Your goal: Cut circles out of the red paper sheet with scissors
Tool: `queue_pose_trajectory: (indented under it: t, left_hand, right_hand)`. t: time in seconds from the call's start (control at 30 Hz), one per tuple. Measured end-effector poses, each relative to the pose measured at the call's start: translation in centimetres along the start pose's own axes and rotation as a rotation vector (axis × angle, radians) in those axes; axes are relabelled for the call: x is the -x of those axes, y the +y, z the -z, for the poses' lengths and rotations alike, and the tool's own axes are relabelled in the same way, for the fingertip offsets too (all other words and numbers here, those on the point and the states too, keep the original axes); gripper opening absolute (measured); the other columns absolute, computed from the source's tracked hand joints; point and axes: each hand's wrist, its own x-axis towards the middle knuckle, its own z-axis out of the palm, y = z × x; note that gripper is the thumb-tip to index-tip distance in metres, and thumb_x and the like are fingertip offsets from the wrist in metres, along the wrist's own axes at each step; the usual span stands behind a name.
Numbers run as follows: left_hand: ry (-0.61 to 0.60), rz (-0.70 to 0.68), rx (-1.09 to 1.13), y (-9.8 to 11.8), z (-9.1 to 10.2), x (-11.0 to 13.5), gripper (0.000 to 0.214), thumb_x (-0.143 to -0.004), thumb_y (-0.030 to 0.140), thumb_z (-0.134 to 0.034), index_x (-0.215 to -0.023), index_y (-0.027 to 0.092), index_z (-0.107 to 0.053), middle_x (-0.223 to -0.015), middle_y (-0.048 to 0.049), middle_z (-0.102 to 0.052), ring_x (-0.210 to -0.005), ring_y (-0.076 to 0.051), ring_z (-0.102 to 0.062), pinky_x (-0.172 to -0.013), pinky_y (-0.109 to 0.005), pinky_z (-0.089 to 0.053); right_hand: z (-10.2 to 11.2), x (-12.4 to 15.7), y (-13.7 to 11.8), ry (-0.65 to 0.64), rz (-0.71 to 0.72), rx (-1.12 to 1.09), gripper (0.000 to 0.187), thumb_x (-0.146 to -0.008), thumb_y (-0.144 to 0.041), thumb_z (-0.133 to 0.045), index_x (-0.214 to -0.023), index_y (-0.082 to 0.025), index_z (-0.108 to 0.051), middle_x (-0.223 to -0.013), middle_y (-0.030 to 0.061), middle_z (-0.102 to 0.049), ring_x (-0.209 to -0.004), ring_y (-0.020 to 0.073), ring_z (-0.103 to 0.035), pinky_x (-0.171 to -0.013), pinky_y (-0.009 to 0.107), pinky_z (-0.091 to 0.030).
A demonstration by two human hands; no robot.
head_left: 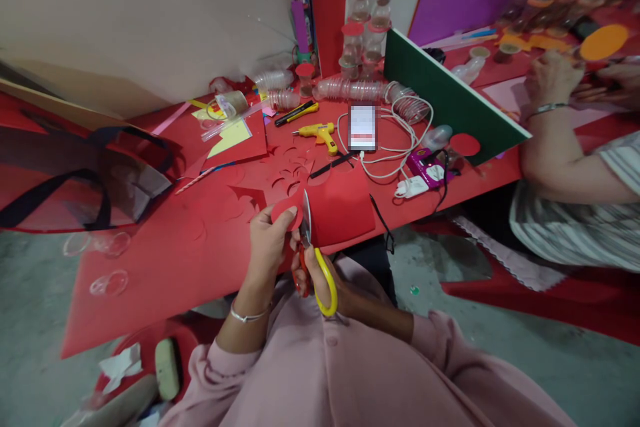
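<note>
Beyond the red paper sheet (345, 210) on the red desk (165, 267) lie a yellow glue gun (320, 135), a phone (361, 127) ringed by white cable (400, 147), and rows of clear plastic cups (350, 89). A co-worker's hand (550, 77) works well to the sheet's right, behind a green board (450, 103). The scissors (315, 260) blades are mostly hidden at the sheet's left edge. The sheet curls, held above the desk edge. The left hand (270, 240) pinches its rounded cut edge in a clenched grip; the right hand (325, 280) grasps the yellow-and-red scissor handles.
</note>
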Motion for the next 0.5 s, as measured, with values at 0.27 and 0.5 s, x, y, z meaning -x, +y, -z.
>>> queue_pose_trajectory:
  t: [0.27,0.5]
  left_hand:
    - [-0.012,-0.007,-0.022,-0.2,0.3,-0.1,0.028,-0.080,0.035,-0.078,-0.065,0.019,-0.060,-0.045,0.0034,-0.058,-0.032,-0.009,-0.045,-0.036,-0.021,-0.037]
    - [-0.003,-0.013,-0.051,-0.3,0.6,-0.2,0.028,-0.079,0.036,-0.078,-0.066,0.019,-0.061,-0.044,0.0034,-0.058,-0.031,-0.009,-0.044,-0.035,-0.020,-0.036]
  right_hand:
    - [0.1,0.1,-0.8,-0.017,0.013,-0.002,0.070,-0.097,-0.086,-0.036,-0.088,-0.020,-0.058,-0.057,-0.0064,-0.047,-0.045,0.0100,-0.046,-0.046,0.022,-0.042]
    - [-0.1,0.5,-3.1,0.002,0.004,0.092,0.076,-0.089,-0.094,-0.038,-0.080,-0.021,-0.056,-0.054,-0.0054,-0.049,-0.045,0.0108,-0.045,-0.045,0.024,-0.040]
